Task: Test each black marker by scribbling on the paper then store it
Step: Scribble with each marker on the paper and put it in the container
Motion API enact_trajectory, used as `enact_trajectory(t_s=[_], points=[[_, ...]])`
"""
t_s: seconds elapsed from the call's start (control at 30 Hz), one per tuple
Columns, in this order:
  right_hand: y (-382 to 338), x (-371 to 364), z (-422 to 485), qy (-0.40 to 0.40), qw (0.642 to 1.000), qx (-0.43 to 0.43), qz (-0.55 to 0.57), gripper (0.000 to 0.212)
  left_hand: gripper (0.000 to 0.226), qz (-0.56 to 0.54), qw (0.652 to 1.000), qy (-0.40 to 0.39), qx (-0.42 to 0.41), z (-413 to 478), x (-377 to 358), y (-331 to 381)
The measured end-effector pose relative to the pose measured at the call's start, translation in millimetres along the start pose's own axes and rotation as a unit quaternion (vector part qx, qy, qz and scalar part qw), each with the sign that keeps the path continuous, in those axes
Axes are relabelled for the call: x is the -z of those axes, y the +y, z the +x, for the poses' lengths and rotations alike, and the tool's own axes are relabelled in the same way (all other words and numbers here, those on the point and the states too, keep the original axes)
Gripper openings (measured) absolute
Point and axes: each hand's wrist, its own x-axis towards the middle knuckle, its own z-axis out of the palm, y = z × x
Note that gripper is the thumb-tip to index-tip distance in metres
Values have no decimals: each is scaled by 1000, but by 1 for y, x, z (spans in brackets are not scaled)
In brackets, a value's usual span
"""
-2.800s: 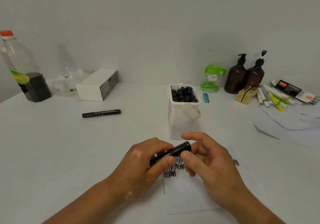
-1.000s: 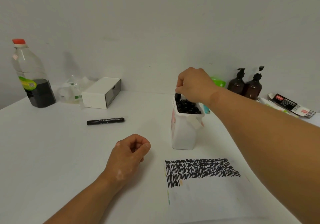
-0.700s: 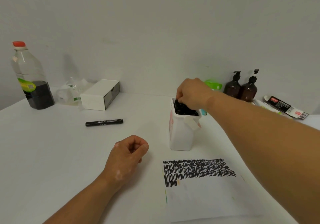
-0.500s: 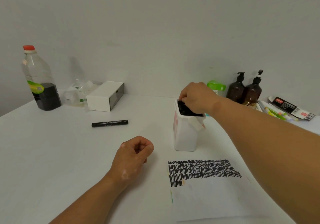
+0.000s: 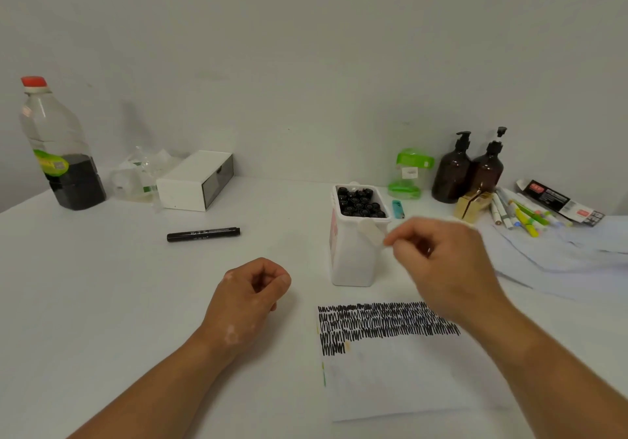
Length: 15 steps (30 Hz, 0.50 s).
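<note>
A: Where is the black marker [image 5: 203,234]?

B: It lies flat on the table [image 5: 102,302], all by itself. From the left hand [image 5: 251,289] it is at about 11 o'clock. No hand touches it.

A: What is the left hand doing?

B: It rests on the table. Its fingers are curled into a soft fist, with the thumb on top. It holds nothing.

A: And the right hand [image 5: 438,262]?

B: It is up in the air and looks blurry. Its fingers are bent in, and the thumb tip is close to the first finger. I can see nothing in it.

A: Where is the tub [image 5: 353,262]?

B: The white tub stands at 9 o'clock from the right hand, just beside the fingertips. I cannot tell if they touch the flap on it. From the left hand the tub is at 2 o'clock.

A: What is inside?

B: Lots of black markers [image 5: 360,202], standing up, packed close together.

A: And the paper [image 5: 390,377]?

B: It lies at 6 o'clock from the tub, between the two arms. Black scribbles [image 5: 380,319] fill its top part in rows. The right wrist is over the top right corner.

A: So the lone marker is far from the tub?

B: Yes, it is at 9 o'clock from the tub, well apart.
</note>
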Motion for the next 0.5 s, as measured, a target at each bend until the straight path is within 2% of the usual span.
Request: enact_trajectory(t_s=[0.2,0.4,0.5], points=[[41,-43,-50,-119,989,-86,-3,26,11,54,998,-2,-24,-3,-1,1],[49,-54,-63,-126,989,-71,-4,11,10,184,981,13,-60,3,7,3],[50,-53,-62,-121,991,-64,3,11,8,293,953,44,-70,25,19,-1]])
